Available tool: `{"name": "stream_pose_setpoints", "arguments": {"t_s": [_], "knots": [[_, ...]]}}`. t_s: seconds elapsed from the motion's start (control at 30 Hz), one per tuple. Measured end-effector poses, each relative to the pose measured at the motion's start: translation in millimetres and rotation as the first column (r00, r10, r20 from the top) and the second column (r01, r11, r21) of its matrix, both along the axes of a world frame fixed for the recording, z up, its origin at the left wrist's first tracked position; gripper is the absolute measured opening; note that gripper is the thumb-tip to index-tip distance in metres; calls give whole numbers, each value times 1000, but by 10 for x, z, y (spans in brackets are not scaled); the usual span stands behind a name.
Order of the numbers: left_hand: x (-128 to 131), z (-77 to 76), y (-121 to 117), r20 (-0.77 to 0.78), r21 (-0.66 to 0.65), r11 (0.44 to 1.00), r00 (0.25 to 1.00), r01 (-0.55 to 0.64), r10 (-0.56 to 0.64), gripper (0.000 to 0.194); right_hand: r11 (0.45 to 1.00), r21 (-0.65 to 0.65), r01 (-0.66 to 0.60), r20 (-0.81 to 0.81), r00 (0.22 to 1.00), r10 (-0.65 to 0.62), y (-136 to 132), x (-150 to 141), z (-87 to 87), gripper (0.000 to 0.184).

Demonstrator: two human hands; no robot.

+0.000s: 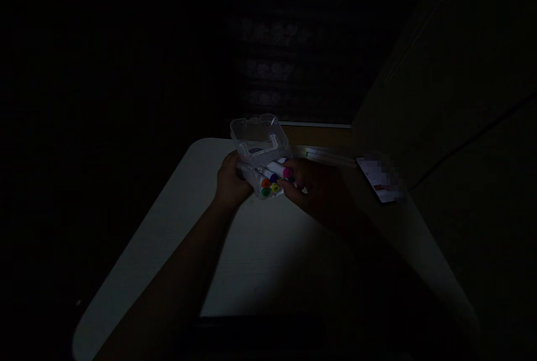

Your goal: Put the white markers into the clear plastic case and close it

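Observation:
A clear plastic marker case [257,126] is held above the white table, its lid tipped up at the back. Several white markers lie inside with their coloured ends towards me, among them an orange-ended marker [265,182], a green one [265,192] and a yellow one [275,187]. My left hand [232,183] is closed around the left side of the case. At the case's right side, my right hand [308,182] has its thumb and fingers curled about a pink-ended marker [280,169]. Shadow hides part of the right fingers.
The white table [247,254] has rounded corners. A phone [378,179] with a lit screen lies towards its right edge. Pale, slim objects [323,155], possibly more markers, lie behind my right hand. A wall or panel stands on the right; the surroundings are very dark.

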State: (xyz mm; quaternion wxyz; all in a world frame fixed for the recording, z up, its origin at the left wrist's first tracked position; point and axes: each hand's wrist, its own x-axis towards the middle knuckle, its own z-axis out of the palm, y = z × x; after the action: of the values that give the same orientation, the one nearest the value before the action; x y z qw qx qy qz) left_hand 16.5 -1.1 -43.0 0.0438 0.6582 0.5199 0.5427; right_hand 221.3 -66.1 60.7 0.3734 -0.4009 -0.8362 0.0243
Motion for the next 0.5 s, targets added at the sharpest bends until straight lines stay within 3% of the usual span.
{"name": "stream_pose_setpoints", "arguments": {"t_s": [0.13, 0.3, 0.5], "knots": [[-11, -15, 7, 21, -10, 1000, 1000, 7, -7, 49, 999, -42, 23, -86, 996, -26, -21, 57, 95, 21], [-19, -14, 9, 22, -23, 1000, 1000, 9, -8, 51, 965, -142, 220, -74, 970, -232, 244, 355, 115, 22], [-30, -31, 15, 33, -25, 999, 999, 27, -26, 51, 839, -209, 503, 335, 842, -422, 602, 778, -96, 24]]}}
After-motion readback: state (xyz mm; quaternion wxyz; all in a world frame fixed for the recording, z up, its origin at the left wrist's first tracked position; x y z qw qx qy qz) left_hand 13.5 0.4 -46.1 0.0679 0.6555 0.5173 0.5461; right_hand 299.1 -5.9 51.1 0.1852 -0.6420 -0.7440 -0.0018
